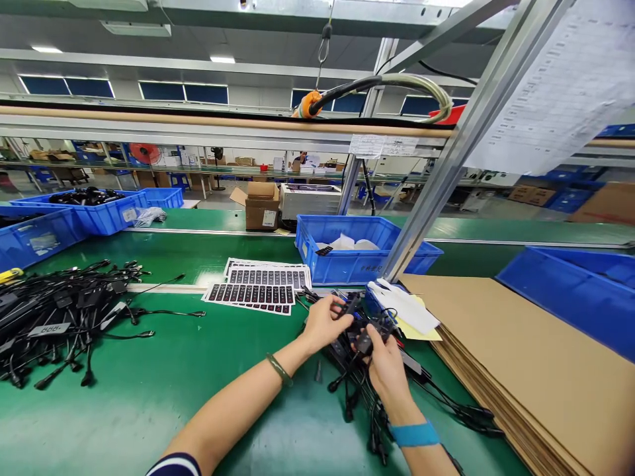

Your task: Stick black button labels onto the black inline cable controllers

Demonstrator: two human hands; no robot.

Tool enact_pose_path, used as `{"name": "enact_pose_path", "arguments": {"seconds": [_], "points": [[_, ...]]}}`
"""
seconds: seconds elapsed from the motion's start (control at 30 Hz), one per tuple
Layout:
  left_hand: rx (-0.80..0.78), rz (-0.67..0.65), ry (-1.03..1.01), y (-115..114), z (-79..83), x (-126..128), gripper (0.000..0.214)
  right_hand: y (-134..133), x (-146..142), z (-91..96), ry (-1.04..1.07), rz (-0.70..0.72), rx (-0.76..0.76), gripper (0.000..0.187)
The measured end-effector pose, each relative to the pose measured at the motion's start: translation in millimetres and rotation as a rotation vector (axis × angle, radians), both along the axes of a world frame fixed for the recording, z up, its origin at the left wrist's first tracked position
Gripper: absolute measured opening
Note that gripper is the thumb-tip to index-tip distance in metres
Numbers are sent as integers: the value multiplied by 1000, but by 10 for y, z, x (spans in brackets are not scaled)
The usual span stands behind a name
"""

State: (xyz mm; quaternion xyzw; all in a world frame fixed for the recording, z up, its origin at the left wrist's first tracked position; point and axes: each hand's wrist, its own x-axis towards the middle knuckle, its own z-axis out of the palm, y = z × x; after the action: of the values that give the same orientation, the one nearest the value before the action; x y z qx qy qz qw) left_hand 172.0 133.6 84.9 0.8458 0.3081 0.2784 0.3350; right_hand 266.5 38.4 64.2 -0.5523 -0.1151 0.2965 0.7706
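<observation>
My left hand (325, 322) is closed on a small black adapter (353, 306) at the top of a pile of black cables (370, 390) on the green table (149, 396). My right hand (384, 360) pinches another black adapter piece (366, 341) from the same pile. The two hands are close together, nearly touching. A green bracelet sits on my left wrist and a blue band on my right wrist.
Sheets of black labels (258, 285) lie just beyond my hands. A big heap of black cables (54, 317) fills the left. A blue bin (362, 248) stands behind, flat cardboard (520, 357) to the right, white papers (404, 305) beside it, more blue bins (84, 211) at far left.
</observation>
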Motion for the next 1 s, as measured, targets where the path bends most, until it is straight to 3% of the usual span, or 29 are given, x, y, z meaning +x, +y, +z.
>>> {"name": "enact_pose_path", "arguments": {"seconds": [0.2,0.3,0.37,0.47,0.57,0.67,0.8,0.9,1.0], "points": [[73,-182,-55,-475,81,-238,41,-5,-174,44,-75,124,-12,51],[78,-247,-75,-481,239,-538,36,-89,-212,247,-157,224,-22,55],[127,-214,-158,-426,421,-843,42,-149,-262,449,-205,301,-19,57],[485,-139,-289,-344,705,-1404,78,-219,-450,752,-497,489,-43,64],[820,-170,-59,-318,775,-1924,103,-275,-786,867,-919,761,-101,69],[846,-158,235,-324,525,-2281,89,-342,-1145,663,-1173,1017,-132,74],[637,-184,612,-287,50,-2581,56,-440,-1407,101,-1434,1211,-263,79],[556,-108,788,-225,-93,-2785,25,-491,-1436,-214,-1552,1158,-348,74],[535,54,820,-212,-35,-2942,25,-539,-1425,-324,-1619,1016,-336,56]]}}
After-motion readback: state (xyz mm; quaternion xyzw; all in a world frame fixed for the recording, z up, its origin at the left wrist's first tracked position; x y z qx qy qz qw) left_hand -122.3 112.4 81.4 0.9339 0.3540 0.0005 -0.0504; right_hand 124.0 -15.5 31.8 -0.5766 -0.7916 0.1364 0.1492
